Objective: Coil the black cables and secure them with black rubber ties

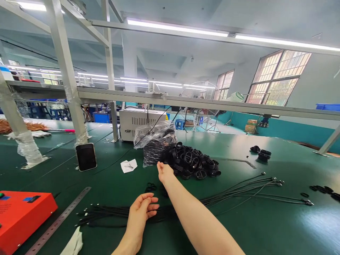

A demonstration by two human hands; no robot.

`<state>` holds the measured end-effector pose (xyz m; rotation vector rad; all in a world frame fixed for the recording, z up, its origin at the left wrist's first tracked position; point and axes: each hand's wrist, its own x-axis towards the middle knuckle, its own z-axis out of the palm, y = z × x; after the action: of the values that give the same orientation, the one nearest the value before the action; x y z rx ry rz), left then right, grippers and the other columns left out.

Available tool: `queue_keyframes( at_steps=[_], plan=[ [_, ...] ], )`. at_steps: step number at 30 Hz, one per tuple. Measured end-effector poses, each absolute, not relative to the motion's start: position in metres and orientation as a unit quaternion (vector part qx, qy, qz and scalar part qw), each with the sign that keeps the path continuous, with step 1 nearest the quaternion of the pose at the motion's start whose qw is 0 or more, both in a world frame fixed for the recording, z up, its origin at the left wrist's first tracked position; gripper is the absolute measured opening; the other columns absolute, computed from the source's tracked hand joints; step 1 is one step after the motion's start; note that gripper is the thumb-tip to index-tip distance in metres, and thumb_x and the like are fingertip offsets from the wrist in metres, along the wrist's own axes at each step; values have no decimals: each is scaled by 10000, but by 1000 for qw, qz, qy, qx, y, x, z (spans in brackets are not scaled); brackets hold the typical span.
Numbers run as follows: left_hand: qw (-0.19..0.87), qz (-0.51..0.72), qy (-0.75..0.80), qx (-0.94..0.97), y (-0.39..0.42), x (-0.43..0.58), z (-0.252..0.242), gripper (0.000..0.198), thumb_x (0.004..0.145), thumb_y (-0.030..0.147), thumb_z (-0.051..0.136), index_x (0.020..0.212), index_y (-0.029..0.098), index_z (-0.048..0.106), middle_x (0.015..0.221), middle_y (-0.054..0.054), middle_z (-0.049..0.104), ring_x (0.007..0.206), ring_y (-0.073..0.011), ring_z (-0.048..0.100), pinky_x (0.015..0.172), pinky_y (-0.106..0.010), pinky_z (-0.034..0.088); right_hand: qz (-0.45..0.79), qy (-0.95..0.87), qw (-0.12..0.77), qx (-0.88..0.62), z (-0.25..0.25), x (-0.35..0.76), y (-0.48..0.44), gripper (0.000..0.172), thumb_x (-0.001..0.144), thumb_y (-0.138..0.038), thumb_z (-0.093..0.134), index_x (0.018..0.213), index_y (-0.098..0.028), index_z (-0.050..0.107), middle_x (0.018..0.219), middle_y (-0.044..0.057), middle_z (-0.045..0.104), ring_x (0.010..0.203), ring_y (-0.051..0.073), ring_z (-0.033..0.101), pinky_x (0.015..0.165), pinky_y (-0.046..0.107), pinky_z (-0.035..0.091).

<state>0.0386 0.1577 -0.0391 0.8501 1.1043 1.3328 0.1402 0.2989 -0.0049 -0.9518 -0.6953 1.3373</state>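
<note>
My left hand [140, 216] is above a bundle of black cables [111, 212], its fingers curved and apart with nothing between them. Farther forward, my right hand [165, 173] reaches to the left edge of a heap of black oval rings or coiled pieces [193, 159]. Its fingers are bent close together; anything they hold is too small to make out. The cables pass under my right forearm and fan out to the right, with metal ends. A few small black loops [151, 187] lie between the hands. Behind the heap sits a clear plastic bag [156, 141] with black items in it.
At the left are a red box [26, 216], a metal ruler [60, 221] and a phone [86, 157] leaning against a post. A white paper [129, 166] lies mid-table. A pale machine [132, 124] stands behind. More black pieces [264, 155] lie at the right.
</note>
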Motion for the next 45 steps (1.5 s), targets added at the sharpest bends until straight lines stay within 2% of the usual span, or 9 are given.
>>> queue_keyframes(
  at_steps=[8,12,16,24,29,34,37,42,45],
  plan=[
    [503,598,494,380,170,22,-38,283,711,328,651,947,179,601,870,-57,722,657,-176,702,578,-290,545,419,-632,475,-447,-40,166,202,101,850,-222,628,924,-184,685,871,39,697,839,202,652,840,380,519],
    [435,595,524,427,180,9,-37,279,718,350,620,948,193,604,974,-72,702,790,-212,702,676,-334,546,239,-756,428,-433,-60,193,151,163,789,-192,679,946,-218,717,1080,93,704,1029,272,621,957,437,458],
    [372,541,547,519,185,1,-29,208,685,318,667,864,211,674,980,-80,722,976,-284,655,919,-427,469,-27,-826,385,-410,-73,204,139,172,868,-164,586,973,-229,705,1055,86,724,933,231,674,931,426,493],
    [353,368,526,681,162,-25,-3,189,596,382,782,751,275,766,940,-57,779,1056,-332,646,1026,-422,394,-60,-799,444,-401,-61,202,136,212,939,-138,474,941,-209,674,956,76,730,932,194,684,924,364,512],
    [314,368,531,696,146,-49,2,308,561,400,807,847,294,766,1111,-45,745,1186,-332,563,1129,-418,248,-76,-756,496,-419,-43,211,131,242,979,-182,394,982,-179,636,865,87,700,781,195,674,736,316,540],
    [288,389,544,686,121,-52,11,161,692,457,718,758,311,731,819,-38,753,888,-284,653,943,-350,440,-113,-718,539,-425,-3,218,122,261,980,-205,394,1145,-216,597,1052,111,669,1013,241,604,903,412,448],
    [333,357,515,705,95,-32,24,243,813,481,600,744,274,709,730,-25,732,769,-230,655,822,-311,485,-141,-787,490,-348,24,211,107,247,973,-257,447,1166,-269,600,1156,73,648,1144,233,528,1034,439,319],
    [697,308,345,547,55,5,41,235,908,360,523,978,183,661,921,-103,738,908,-234,684,894,-389,487,-14,-845,411,-342,49,203,95,198,943,-330,541,809,-231,648,781,13,673,824,178,566,856,374,365],
    [797,292,302,434,43,12,39,229,866,220,583,1078,162,647,1130,-155,704,1065,-285,663,978,-453,446,79,-843,388,-363,53,203,97,155,907,-303,604,777,-230,646,743,-17,672,768,165,557,841,380,349]
  ],
)
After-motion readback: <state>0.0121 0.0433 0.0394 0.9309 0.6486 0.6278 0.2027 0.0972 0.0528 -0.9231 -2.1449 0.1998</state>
